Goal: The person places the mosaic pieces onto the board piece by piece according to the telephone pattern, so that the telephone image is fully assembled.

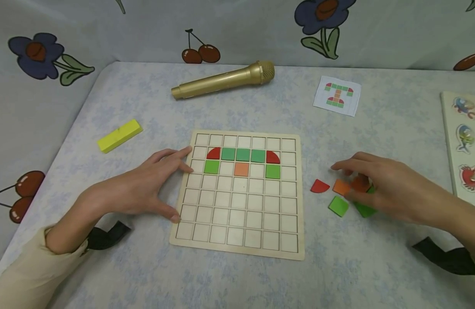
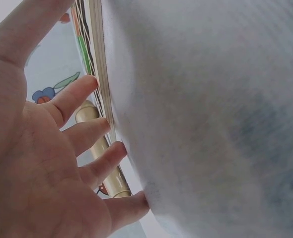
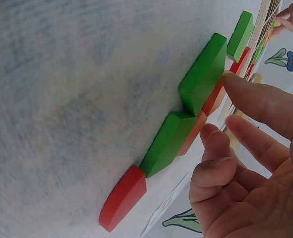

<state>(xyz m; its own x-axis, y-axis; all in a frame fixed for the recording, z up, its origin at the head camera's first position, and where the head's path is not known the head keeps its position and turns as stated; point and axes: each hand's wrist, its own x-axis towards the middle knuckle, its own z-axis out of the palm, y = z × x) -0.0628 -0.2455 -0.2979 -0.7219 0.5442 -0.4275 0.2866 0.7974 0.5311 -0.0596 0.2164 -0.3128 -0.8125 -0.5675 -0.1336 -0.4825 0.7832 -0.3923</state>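
Observation:
A wooden grid board [image 1: 237, 249] lies on the table, with red quarter-circles, green squares and one orange square [image 1: 241, 169] set in its upper rows. My left hand [image 1: 144, 184] rests against the board's left edge, fingers spread and thumb lower down. To the right of the board, my right hand [image 1: 399, 189] hovers over loose pieces, fingers bent, thumb tip beside an orange square [image 1: 340, 187]. Near it lie a red quarter-circle [image 1: 319, 186] and a green square [image 1: 339, 206]. In the right wrist view, another red piece [image 3: 124, 198] and green blocks [image 3: 169, 141] show below the fingers.
A gold microphone [image 1: 222, 80] lies behind the board. Back right is a card [image 1: 337, 95] printed with a coloured block pattern. A yellow block [image 1: 119, 135] sits at left. A board with sea-animal pictures [image 1: 449, 128] stands at the right edge.

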